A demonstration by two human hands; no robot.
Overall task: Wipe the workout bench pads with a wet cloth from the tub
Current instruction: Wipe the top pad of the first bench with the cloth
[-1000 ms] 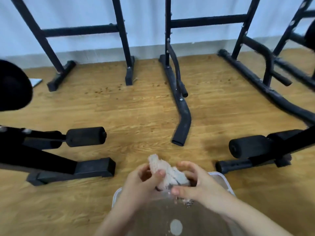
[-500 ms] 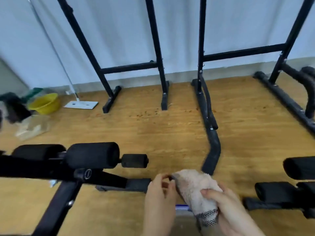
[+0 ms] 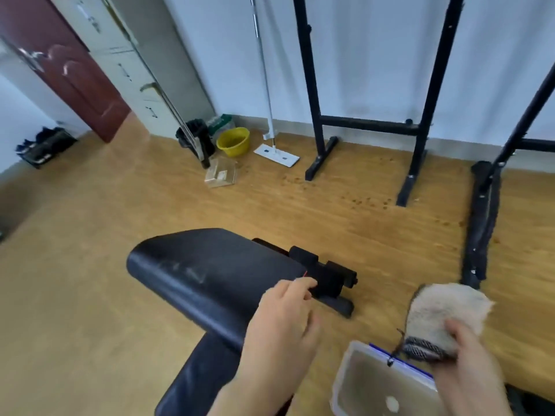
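Right hand (image 3: pixel 471 352) grips shaggy beige cloth mitt (image 3: pixel 444 316) above clear plastic tub (image 3: pixel 339 382).
Left hand (image 3: pixel 282 322), loosely open and holding nothing, hovers over black padded bench pad (image 3: pixel 210 274), left of mitt.

no legible text anywhere

tub (image 3: pixel 354 382): cut by bottom edge | right hand (image 3: pixel 468 367): motion-blurred | lower bench pad (image 3: pixel 204 379): cropped below
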